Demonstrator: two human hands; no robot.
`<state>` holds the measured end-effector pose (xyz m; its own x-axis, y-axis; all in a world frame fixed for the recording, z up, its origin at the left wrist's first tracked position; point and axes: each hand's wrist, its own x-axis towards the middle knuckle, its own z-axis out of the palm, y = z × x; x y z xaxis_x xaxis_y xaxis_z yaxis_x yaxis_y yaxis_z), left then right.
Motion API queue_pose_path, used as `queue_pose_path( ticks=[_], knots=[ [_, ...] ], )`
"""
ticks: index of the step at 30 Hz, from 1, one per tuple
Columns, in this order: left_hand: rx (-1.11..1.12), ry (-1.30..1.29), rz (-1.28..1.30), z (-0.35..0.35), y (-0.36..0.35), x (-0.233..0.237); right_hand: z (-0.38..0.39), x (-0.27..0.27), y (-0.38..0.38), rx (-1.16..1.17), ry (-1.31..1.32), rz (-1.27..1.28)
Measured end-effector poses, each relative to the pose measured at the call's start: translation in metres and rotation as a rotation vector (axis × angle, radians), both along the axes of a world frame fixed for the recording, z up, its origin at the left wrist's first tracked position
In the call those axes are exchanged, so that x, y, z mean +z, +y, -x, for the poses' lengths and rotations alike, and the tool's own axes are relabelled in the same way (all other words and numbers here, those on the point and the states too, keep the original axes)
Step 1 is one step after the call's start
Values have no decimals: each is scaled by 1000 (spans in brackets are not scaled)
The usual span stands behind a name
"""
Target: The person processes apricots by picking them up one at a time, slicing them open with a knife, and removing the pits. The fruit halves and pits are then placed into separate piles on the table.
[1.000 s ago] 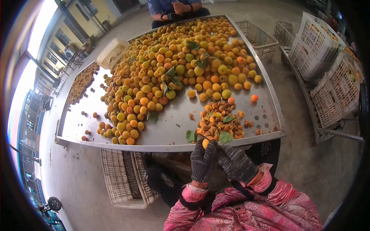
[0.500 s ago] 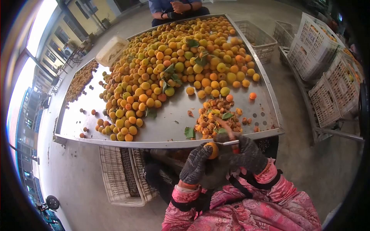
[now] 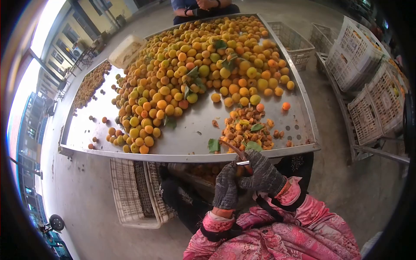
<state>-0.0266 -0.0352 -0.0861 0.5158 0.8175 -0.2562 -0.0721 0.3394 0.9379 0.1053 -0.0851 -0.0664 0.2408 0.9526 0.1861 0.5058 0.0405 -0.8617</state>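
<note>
Both my hands wear dark grey knit gloves and meet just off the table's near edge. My left hand (image 3: 225,185) is closed around an apricot (image 3: 239,171), of which only a sliver shows between the gloves. In my right hand (image 3: 262,171), fingers closed, is a small hand tool (image 3: 243,163) with a shiny metal part and a curved reddish-brown part pointing up and left. Its working end is hidden at the fruit. Right beyond my hands lies a heap of split apricot pieces and stones (image 3: 247,130), with green leaves (image 3: 253,146) among them.
A big pile of whole apricots (image 3: 186,73) covers much of the metal table (image 3: 186,141). At its far left stands a pale plastic tub (image 3: 125,52). Crates (image 3: 130,195) sit below and at right (image 3: 355,56). Across the table sits a person (image 3: 203,11) with hands together.
My right hand has moved left against my left hand, bringing the tool onto the apricot. The apricot, plainly visible before, is now mostly covered. The view has shifted slightly.
</note>
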Motion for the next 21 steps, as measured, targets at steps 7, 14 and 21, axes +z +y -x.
queue_pose_path(
  ticks=[7,14,21],
  knots=[
    [55,-59,172,3,-1,-2,6,1,6,27,-80,-51],
    [116,-58,68,6,3,-19,26,-20,8,-20,-98,-165],
    [513,-390,433,13,24,-2,35,-25,11,-24,523,-52]
  ],
)
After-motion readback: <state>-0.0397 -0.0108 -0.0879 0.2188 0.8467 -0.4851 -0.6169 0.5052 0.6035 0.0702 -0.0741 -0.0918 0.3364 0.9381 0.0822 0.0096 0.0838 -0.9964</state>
